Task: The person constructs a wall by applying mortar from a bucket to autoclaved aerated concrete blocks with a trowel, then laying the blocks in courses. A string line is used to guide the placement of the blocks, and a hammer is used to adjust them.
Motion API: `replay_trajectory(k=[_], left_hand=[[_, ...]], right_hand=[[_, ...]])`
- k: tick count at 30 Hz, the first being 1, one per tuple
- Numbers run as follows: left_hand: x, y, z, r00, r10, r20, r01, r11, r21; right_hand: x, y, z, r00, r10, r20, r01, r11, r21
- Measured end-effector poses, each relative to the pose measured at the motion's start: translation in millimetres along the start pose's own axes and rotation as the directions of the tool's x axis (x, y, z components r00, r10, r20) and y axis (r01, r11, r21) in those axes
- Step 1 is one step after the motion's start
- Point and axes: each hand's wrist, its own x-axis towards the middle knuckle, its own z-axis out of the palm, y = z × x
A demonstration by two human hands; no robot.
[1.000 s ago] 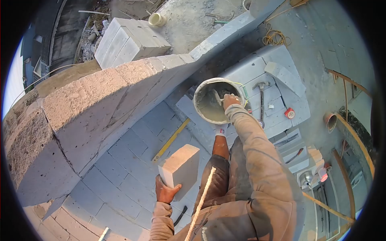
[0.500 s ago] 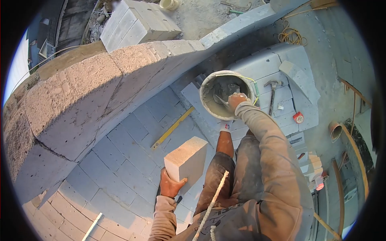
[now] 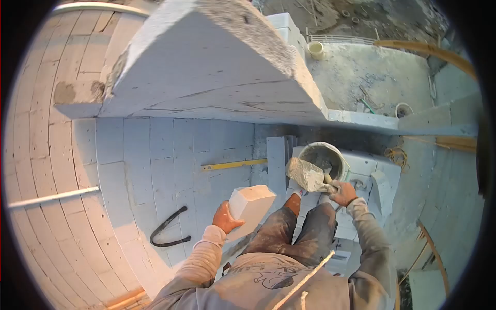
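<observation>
From my end, I'd call this the loading step: my right hand [image 3: 343,194] is wrapped round the handle of a trowel [image 3: 309,177], its coated blade seemingly carrying mix, at the near edge of the bucket [image 3: 324,143]. My left hand [image 3: 227,217] has a firm grip, spread only as wide as the block [image 3: 251,209] it clasps, thumb across the near face, the block tilted beside my knees. The next move calls for a level blade and a steady left wrist, or mix could slide off.
</observation>
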Motion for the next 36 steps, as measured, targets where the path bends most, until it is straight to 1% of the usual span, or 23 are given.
replay_trajectory(k=[1,3,5,6,7,8,10,11,12,13,14,16,17,19,20,21,22,23,26,30,32,34,36], left_hand=[[-10.8,-8.4,-5.3,0.994,-0.043,-0.097,0.036,0.997,-0.071],[-24.4,-15.5,-13.6,0.990,-0.085,-0.116,0.079,0.995,-0.058],[-37.1,-34.3,-18.9,0.979,-0.128,-0.157,0.103,0.982,-0.161],[-41.3,-42.9,-22.0,0.977,-0.175,-0.120,0.148,0.968,-0.202],[-48.6,-52.5,-21.3,0.973,-0.219,-0.068,0.198,0.952,-0.233],[-55.8,-64.5,-15.6,0.975,-0.214,-0.065,0.192,0.950,-0.246],[-62.9,-82.8,-4.8,0.934,-0.314,-0.174,0.248,0.915,-0.317],[-65.7,-87.9,-6.2,0.937,-0.297,-0.183,0.227,0.918,-0.326],[-70.5,-93.1,-6.6,0.926,-0.348,-0.144,0.266,0.875,-0.405],[-75.4,-101.4,-3.8,0.912,-0.398,-0.097,0.308,0.823,-0.477],[-80.0,-111.9,4.6,0.915,-0.391,-0.101,0.298,0.822,-0.485],[-83.2,-130.6,26.5,0.873,-0.468,-0.137,0.353,0.800,-0.485],[-86.2,-133.9,27.2,0.871,-0.471,-0.139,0.351,0.795,-0.494],[-99.2,-148.3,40.5,0.854,-0.518,-0.045,0.426,0.747,-0.511],[-103.1,-153.5,51.3,0.830,-0.547,-0.114,0.432,0.757,-0.490],[-106.4,-157.9,50.3,0.831,-0.544,-0.117,0.424,0.756,-0.499],[-118.1,-159.9,53.4,0.820,-0.572,-0.035,0.464,0.698,-0.546],[-125.9,-160.8,55.9,0.805,-0.591,0.049,0.503,0.637,-0.584],[-132.3,-175.7,88.3,0.833,-0.554,0.012,0.424,0.623,-0.657],[-122.9,-187.2,126.6,0.786,-0.615,-0.062,0.451,0.639,-0.623],[-117.5,-188.9,129.5,0.792,-0.606,0.073,0.508,0.587,-0.631],[-104.3,-191.1,130.2,0.821,-0.568,0.060,0.463,0.601,-0.652],[-97.2,-182.7,117.9,0.847,-0.529,0.050,0.421,0.611,-0.670]], right_hand=[[-17.3,-31.8,-9.1,0.999,-0.027,-0.030,0.028,0.998,0.049],[-51.3,-112.3,-24.7,0.957,-0.226,-0.183,0.252,0.958,0.134],[-70.0,-198.9,-41.1,0.929,-0.344,-0.137,0.368,0.894,0.256],[-74.4,-244.0,-45.4,0.900,-0.413,-0.140,0.435,0.871,0.228],[-71.5,-284.6,-42.8,0.882,-0.453,-0.128,0.465,0.795,0.390],[-68.0,-322.7,-38.5,0.867,-0.484,-0.123,0.466,0.695,0.548],[-56.4,-395.1,-41.9,0.894,-0.428,0.131,0.251,0.721,0.647],[-48.9,-433.6,-38.0,0.885,-0.460,0.074,0.288,0.665,0.689],[-40.0,-470.3,-31.8,0.871,-0.490,0.019,0.325,0.606,0.726],[-27.2,-501.6,-25.7,0.859,-0.511,-0.028,0.376,0.593,0.712],[-13.9,-528.2,-18.9,0.845,-0.529,-0.072,0.422,0.578,0.698],[11.3,-574.1,-7.5,0.803,-0.557,-0.211,0.549,0.555,0.625],[24.8,-593.5,-2.9,0.800,-0.564,-0.205,0.552,0.558,0.620],[47.0,-623.4,9.6,0.757,-0.516,-0.401,0.653,0.627,0.426],[57.4,-636.7,14.4,0.757,-0.518,-0.400,0.653,0.627,0.424],[69.9,-654.4,19.7,0.750,-0.503,-0.430,0.647,0.696,0.313],[75.5,-664.1,23.7,0.744,-0.483,-0.462,0.620,0.758,0.205],[78.3,-672.7,27.5,0.743,-0.483,-0.463,0.619,0.759,0.200],[74.4,-699.7,34.4,0.724,-0.518,-0.455,0.583,0.813,0.002],[58.1,-736.2,37.0,0.702,-0.528,-0.477,0.550,0.828,-0.108],[48.1,-746.6,30.3,0.705,-0.534,-0.466,0.556,0.825,-0.103],[40.9,-749.9,26.1,0.711,-0.536,-0.456,0.560,0.823,-0.095],[35.7,-744.7,25.4,0.619,-0.626,-0.475,0.652,0.746,-0.133]])
